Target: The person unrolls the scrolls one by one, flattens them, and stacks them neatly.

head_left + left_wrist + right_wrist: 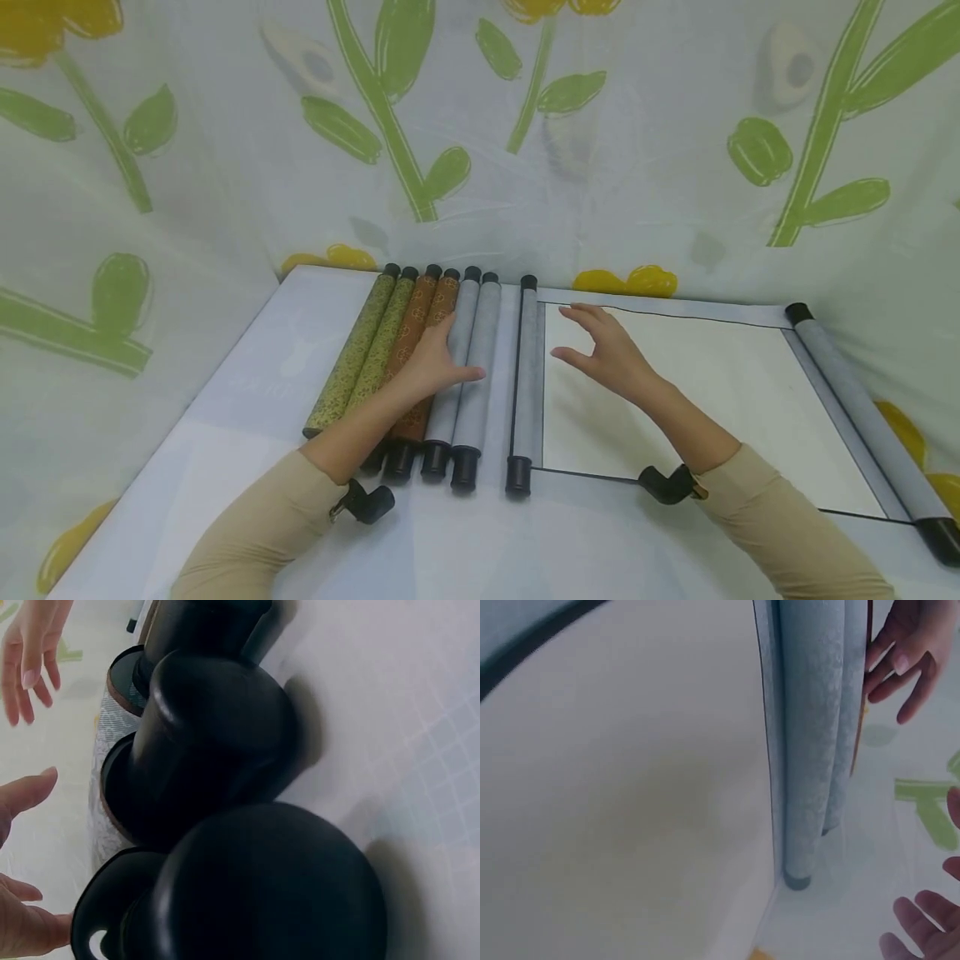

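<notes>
My left hand (431, 367) is over the rolled scrolls with its thumb stretched out to the right, gripping nothing. Beneath and beside it lie two brown patterned scrolls (417, 317) and two pale grey scrolls (474, 400); two green speckled scrolls (351, 360) lie farther left. In the left wrist view, black end knobs (217, 727) fill the middle. An unrolled scroll's cream sheet (705, 392) spreads on the right between a left grey roller (528, 367) and a right grey roller (870, 408). Above the sheet hovers my right hand (611, 354), fingers and thumb apart, holding nothing.
The white table (225, 417) runs back to a pale curtain (645, 167) printed with green stems and yellow flowers. Black wrist devices (367, 503) sit at both sleeve cuffs. The right roller's knob (937, 540) lies near the right side of the head view.
</notes>
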### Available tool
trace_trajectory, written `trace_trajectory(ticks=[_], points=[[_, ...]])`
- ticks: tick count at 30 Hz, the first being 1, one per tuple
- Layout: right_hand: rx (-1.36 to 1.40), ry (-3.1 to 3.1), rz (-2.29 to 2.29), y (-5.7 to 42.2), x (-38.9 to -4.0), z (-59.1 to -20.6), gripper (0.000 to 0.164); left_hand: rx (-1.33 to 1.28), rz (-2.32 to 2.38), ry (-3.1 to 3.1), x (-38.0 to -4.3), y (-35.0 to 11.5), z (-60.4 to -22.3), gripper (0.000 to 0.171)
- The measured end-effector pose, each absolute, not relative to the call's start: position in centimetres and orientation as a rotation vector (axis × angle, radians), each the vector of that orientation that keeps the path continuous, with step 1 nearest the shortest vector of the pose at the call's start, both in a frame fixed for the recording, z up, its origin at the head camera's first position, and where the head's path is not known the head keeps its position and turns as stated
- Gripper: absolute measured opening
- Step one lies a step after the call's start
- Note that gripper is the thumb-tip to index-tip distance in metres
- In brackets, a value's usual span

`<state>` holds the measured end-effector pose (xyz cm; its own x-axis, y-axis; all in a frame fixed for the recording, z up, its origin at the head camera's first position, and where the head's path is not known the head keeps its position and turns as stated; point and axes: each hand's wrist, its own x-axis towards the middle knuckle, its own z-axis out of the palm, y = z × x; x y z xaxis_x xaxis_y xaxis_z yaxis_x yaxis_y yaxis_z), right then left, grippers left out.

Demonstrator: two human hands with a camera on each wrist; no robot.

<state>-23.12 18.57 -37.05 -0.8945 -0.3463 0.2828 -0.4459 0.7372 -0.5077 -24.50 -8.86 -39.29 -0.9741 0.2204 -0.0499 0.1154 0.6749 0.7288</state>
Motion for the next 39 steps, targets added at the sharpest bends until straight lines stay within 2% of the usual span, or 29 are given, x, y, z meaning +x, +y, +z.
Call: trace_trajectory(ticks=[11,18,30,39], points=[[0.645,-2.770,1.015,15.1,-24.1,-38.5,0.062,0.268,1.217,2.717,-25.2,-8.4,-39.9,0.103],[0.517,-2.837,1.208,12.7,-25.5,-39.8,0.063,0.219,1.209,2.690,-25.6,-8.2,-39.8,0.097],[0.481,-2.907,1.248,10.4,-26.1,-40.9,0.063,0.247,1.173,2.689,-26.0,-7.6,-40.3,0.096],[0.511,-3.033,1.143,8.3,-26.8,-41.2,0.070,0.335,1.107,2.719,-25.7,-7.5,-40.1,0.091]])
